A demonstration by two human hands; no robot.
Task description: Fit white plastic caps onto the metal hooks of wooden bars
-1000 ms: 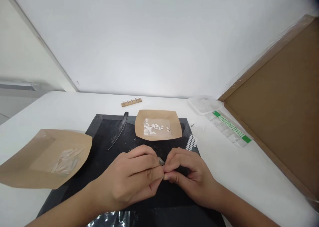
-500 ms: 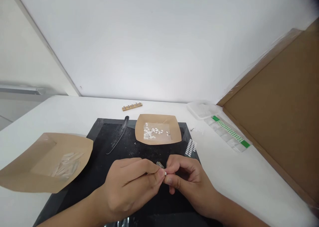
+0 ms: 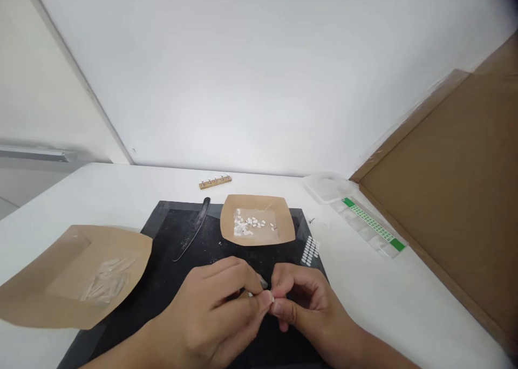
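My left hand point(image 3: 226, 309) and my right hand point(image 3: 305, 307) meet fingertip to fingertip over the black mat point(image 3: 162, 282). Between their pinched thumbs and forefingers is a tiny white piece point(image 3: 272, 300), mostly covered by the fingers. A small clear, greyish piece point(image 3: 263, 282) sticks out behind my left fingertips. Just beyond the hands, a brown paper tray point(image 3: 258, 202) holds many small white pieces. A sheet of white oval stickers point(image 3: 310, 251) lies at the mat's right edge, beyond my right hand.
A larger paper tray point(image 3: 65, 255) with clear slips stands at left. A black curved file point(image 3: 194, 231) lies on the mat. Behind it is a wooden strip with metal pegs point(image 3: 215, 183). At right are a green-edged clear case point(image 3: 372, 226), a clear lid point(image 3: 327, 188) and a cardboard box point(image 3: 449, 180).
The view has tilted up a little, so the table things sit lower. My left hand's fingers have spread and bent more; both hands still meet at the tiny piece.
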